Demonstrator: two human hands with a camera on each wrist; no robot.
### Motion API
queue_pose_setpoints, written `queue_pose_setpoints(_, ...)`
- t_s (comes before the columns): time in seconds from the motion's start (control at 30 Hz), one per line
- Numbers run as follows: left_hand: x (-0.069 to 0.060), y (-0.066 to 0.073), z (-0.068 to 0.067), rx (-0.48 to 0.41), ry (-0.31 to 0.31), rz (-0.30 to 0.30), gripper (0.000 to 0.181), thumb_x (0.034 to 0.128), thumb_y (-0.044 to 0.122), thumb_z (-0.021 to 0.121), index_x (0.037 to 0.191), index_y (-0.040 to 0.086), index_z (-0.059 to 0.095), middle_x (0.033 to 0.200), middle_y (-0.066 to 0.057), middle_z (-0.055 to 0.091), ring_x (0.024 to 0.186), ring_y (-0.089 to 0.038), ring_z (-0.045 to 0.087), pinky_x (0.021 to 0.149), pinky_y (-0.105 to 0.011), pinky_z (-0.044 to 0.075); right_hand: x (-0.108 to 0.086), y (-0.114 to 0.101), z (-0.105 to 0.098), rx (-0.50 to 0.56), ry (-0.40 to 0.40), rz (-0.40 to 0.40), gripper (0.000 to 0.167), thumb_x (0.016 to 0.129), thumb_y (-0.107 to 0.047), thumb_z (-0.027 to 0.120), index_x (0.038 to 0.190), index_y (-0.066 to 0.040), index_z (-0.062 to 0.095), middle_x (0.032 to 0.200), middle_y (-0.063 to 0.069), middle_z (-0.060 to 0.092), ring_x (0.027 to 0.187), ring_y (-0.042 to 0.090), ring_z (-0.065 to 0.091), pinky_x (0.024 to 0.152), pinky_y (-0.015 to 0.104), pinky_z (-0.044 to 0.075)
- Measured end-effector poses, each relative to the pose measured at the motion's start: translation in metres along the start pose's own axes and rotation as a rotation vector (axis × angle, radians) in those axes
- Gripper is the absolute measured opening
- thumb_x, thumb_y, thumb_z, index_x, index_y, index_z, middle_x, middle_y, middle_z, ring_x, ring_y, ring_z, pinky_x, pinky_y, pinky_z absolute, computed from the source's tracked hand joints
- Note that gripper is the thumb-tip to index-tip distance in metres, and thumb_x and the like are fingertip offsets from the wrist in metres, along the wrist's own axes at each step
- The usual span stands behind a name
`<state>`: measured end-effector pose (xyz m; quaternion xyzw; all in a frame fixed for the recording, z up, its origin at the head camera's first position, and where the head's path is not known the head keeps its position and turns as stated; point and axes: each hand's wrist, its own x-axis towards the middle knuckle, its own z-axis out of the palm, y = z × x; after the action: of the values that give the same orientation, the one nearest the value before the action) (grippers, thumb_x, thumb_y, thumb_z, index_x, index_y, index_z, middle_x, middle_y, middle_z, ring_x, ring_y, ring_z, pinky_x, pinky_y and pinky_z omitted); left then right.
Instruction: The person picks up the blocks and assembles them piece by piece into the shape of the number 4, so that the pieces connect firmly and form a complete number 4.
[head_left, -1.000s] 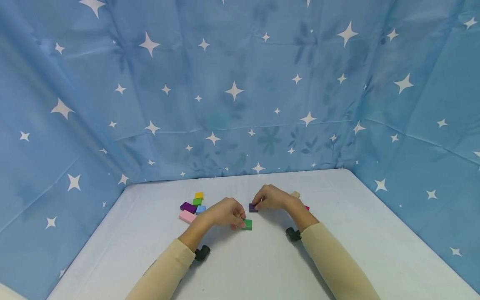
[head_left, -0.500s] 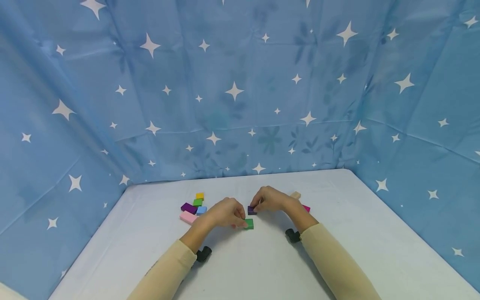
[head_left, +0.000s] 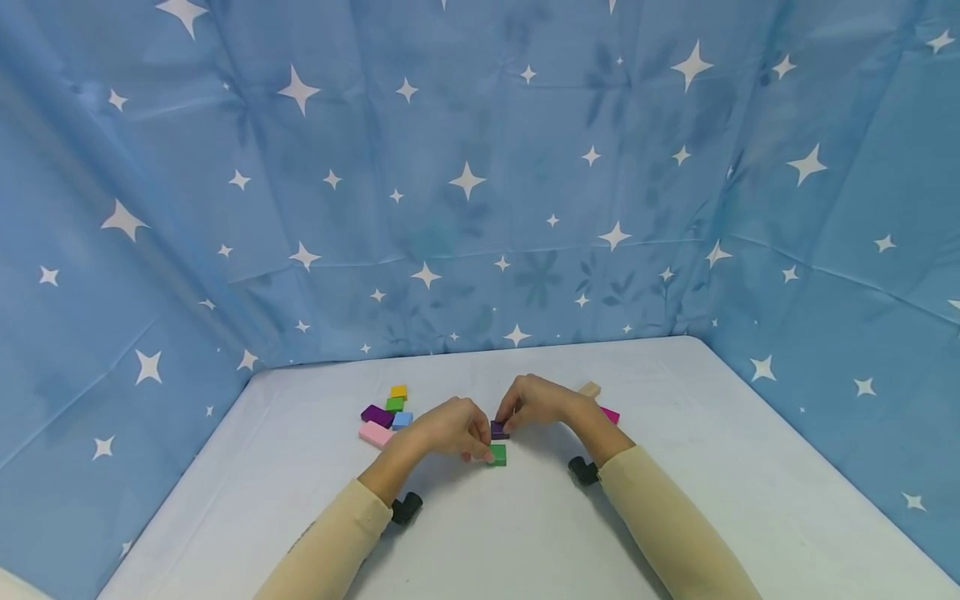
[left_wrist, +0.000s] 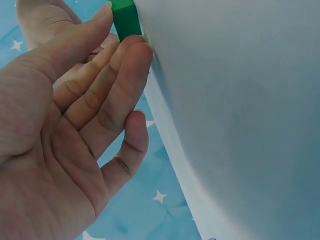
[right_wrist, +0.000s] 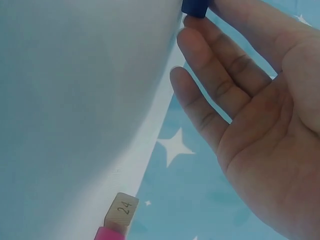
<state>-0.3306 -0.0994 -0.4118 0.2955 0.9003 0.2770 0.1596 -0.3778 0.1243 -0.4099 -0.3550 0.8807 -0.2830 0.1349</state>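
Observation:
My left hand (head_left: 452, 425) pinches a green block (head_left: 498, 455) between thumb and fingertips near the middle of the white table. In the left wrist view the green block (left_wrist: 126, 19) shows at the top, with the thumb on one side of it. Just beyond, my right hand (head_left: 536, 400) pinches a dark purple block (head_left: 498, 431), which looks dark blue in the right wrist view (right_wrist: 195, 7). The two blocks lie close together, the purple one farther from me. The fingertips hide part of each.
To the left lie a pink block (head_left: 375, 434), a purple block (head_left: 377, 415), a light blue block (head_left: 402, 420), a green block (head_left: 394, 404) and a yellow block (head_left: 399, 391). Behind the right forearm are a wooden block (head_left: 590, 389), marked 24, and a magenta block (head_left: 611, 414).
My right hand has brought the dark purple block a little toward me and to the left, nearer the green block. The left hand still pinches the green block, almost in place.

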Motion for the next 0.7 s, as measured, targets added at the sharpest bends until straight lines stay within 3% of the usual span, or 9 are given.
queue_pose_setpoints(0.7, -0.0045, 0.0043, -0.0008, -0.016, -0.056, -0.002, 0.015, 0.0841, 0.024, 0.088, 0.081, 0.017, 0.075, 0.070, 0.005, 0.074, 0.066, -0.019, 0.072, 0.063, -0.026, 0.051, -0.0009, -0.0043, 0.0028, 0.065, -0.069, 0.028, 0.016, 0.084, -0.008, 0.086, 0.097, -0.016, 0.086, 0.090, -0.005, 0.081, 0.086, 0.006, 0.072, 0.079, 0.027, 0.057)
